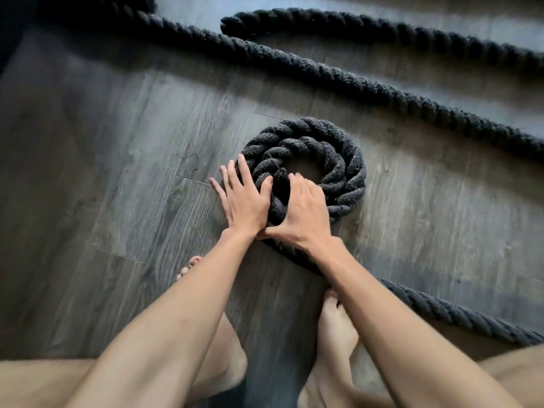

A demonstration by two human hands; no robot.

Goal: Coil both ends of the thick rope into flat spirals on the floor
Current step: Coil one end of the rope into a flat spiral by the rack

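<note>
A thick dark twisted rope lies on the grey wood floor. One end is wound into a flat spiral (338,160) of about two turns with a small gap at its middle. My left hand (241,198) presses flat with straight fingers against the spiral's left outer edge. My right hand (300,210) rests over the inner end of the rope, fingers curled onto it and thumb spread toward the left hand. The rope runs from the spiral under my right forearm to the lower right (459,316). The rope's other end (235,22) lies loose at the top.
Two long stretches of the rope (368,81) cross the floor diagonally above the spiral. My bare feet (338,322) stand on the floor just below the hands, the right foot close to the rope. A dark object sits at the top left corner.
</note>
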